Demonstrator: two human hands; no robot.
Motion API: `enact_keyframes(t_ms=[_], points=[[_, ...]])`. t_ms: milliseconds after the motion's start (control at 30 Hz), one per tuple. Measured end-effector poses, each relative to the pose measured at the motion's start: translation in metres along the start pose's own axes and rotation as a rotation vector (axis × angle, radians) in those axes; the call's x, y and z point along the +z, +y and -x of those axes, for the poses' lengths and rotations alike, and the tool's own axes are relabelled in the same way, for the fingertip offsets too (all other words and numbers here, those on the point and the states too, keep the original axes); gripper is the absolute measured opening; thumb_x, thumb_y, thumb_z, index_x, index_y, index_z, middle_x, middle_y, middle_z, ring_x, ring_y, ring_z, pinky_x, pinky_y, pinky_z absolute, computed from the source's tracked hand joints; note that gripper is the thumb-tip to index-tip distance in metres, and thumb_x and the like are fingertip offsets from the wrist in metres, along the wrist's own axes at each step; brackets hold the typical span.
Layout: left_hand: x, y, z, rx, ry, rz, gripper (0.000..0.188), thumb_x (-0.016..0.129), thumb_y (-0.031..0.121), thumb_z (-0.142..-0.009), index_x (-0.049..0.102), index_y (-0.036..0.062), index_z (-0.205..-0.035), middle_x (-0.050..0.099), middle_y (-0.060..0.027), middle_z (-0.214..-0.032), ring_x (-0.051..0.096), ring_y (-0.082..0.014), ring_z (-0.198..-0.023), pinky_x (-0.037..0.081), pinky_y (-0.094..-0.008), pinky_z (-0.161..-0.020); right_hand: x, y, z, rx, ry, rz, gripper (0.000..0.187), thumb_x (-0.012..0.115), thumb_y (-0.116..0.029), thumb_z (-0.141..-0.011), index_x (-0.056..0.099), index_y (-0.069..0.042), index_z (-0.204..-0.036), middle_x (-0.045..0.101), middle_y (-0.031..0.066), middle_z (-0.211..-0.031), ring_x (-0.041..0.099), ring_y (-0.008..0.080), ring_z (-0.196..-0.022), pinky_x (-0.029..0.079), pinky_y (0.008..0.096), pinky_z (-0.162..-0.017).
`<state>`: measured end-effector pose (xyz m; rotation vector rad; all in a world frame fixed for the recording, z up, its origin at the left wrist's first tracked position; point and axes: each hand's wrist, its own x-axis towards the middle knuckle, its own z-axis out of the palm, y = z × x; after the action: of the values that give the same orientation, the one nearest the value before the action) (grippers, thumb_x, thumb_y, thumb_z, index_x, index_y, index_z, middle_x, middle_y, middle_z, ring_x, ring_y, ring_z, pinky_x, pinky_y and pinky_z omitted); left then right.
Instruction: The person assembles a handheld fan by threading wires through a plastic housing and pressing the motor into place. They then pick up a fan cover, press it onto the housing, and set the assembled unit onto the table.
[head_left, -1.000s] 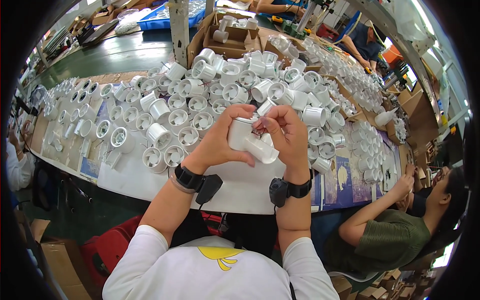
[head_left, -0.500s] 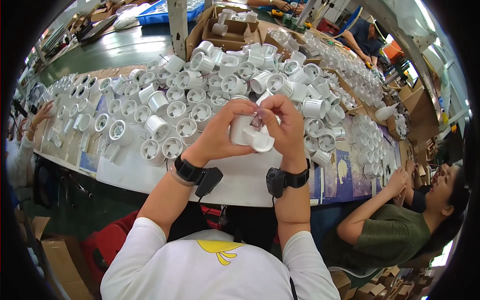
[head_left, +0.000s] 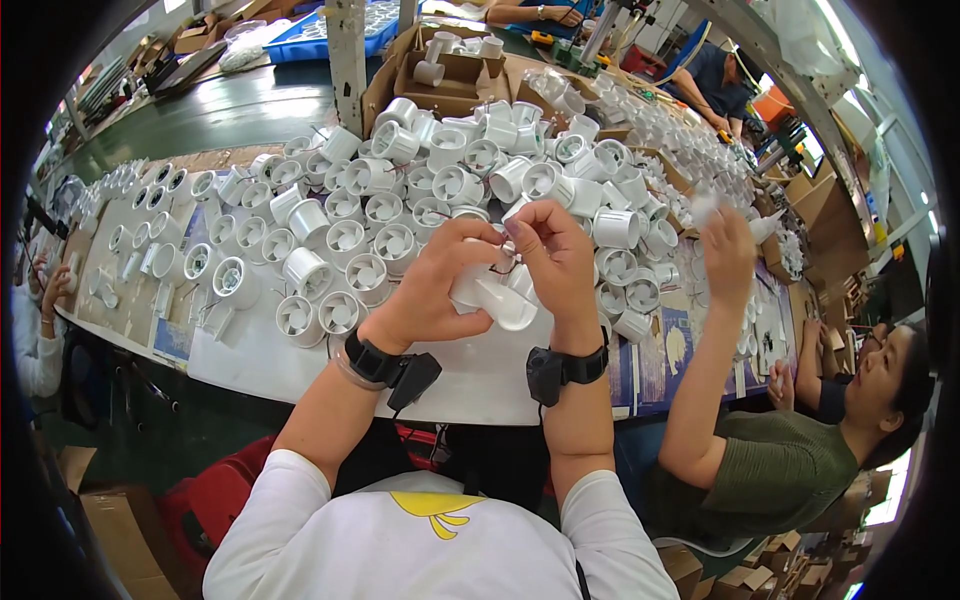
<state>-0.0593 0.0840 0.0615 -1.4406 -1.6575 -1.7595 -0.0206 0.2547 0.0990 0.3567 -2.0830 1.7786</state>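
In front of my chest, my left hand (head_left: 425, 290) is wrapped round a white plastic fan housing (head_left: 506, 306), a short cup with a rounded arm sticking out toward me. My right hand (head_left: 562, 262) is closed in a pinch at the top of the housing, on thin dark wires (head_left: 508, 258) that come out there. The fingertips of both hands meet close together over these wires, and partly cover them. Just beyond my hands lies a heap of similar white fan housings (head_left: 384, 208), many with fan blades showing inside.
The white worktop (head_left: 250, 350) stretches before me. An open cardboard box (head_left: 455, 92) with white parts stands behind the heap, near a metal post (head_left: 347, 70). At my right a co-worker (head_left: 790, 450) in a green shirt raises a hand (head_left: 727, 250). Another person's hands (head_left: 52, 285) are at far left.
The housing in my left hand has tilted, its arm now pointing more toward me. My right fingers stay pinched at the wires. The co-worker at right has raised one arm over the parts.
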Motion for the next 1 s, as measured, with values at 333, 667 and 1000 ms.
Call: enact_keyframes(t_ms=[333,667,1000], points=[[-0.006,0.011,-0.001,-0.069,-0.016,-0.081,0.050,0.076,0.008,-0.060,0.058,0.0092,-0.107,0.051,-0.0119,-0.116,0.054,-0.0283,-0.107,0.045,-0.0358,-0.092,-0.016,-0.018,0.006,-0.110,-0.173,-0.040,0.010,0.066,-0.006,-0.085,0.061,-0.002,-0.093,0.058,-0.0023,-0.079,0.049,0.0020,-0.069,0.036,0.0165,-0.060],[-0.004,0.003,0.000,-0.095,-0.037,-0.147,0.055,0.075,0.009,-0.059,0.056,0.0083,-0.111,0.051,-0.0116,-0.116,0.054,-0.0291,-0.106,0.046,-0.0355,-0.091,-0.006,-0.025,0.007,-0.085,-0.174,0.132,0.006,0.066,-0.005,-0.084,0.063,-0.002,-0.088,0.059,-0.0040,-0.075,0.046,0.0015,-0.063,0.035,0.0175,-0.055],[-0.002,0.012,0.002,-0.286,0.001,0.064,0.063,0.077,0.011,-0.057,0.054,0.0079,-0.115,0.053,-0.0116,-0.117,0.055,-0.0286,-0.106,0.046,-0.0360,-0.092,0.000,-0.021,0.008,-0.164,-0.109,0.118,0.005,0.065,-0.005,-0.087,0.061,-0.002,-0.089,0.060,-0.0007,-0.080,0.047,0.0037,-0.065,0.036,0.0180,-0.058]])
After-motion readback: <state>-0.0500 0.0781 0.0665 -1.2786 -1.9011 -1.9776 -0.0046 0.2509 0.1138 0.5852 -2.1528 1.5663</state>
